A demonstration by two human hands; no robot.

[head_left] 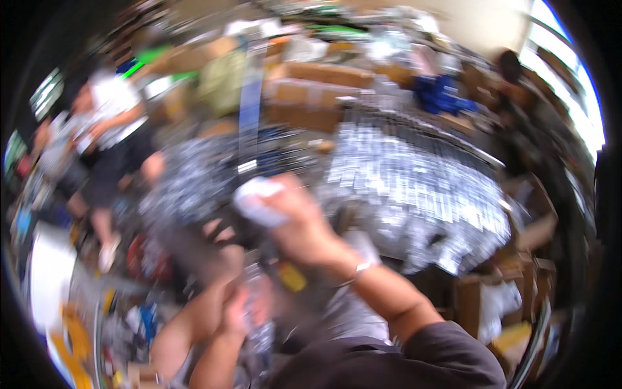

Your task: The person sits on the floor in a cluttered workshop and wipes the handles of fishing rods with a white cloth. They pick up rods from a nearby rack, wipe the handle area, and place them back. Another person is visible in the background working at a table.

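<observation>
My right hand [295,220], a bracelet [359,269] on its wrist, is raised in front of me. Its fingers are wrapped round a white rounded thing [254,200], too smeared by motion to name. Lower and nearer, my left hand [236,311] is closed on a clear plastic piece [262,324], perhaps a bag or wrapper. Blur hides most of its fingers. To the right of my right hand lies a large stack of clear, shiny plastic-wrapped items [421,178]. Another heap of clear plastic [201,172] lies to the left.
Brown cardboard boxes [311,97] stand at the back, and an open box with white bags [499,301] stands at the lower right. A blue upright post [250,104] rises ahead. A person in a white top [113,107] sits at the far left.
</observation>
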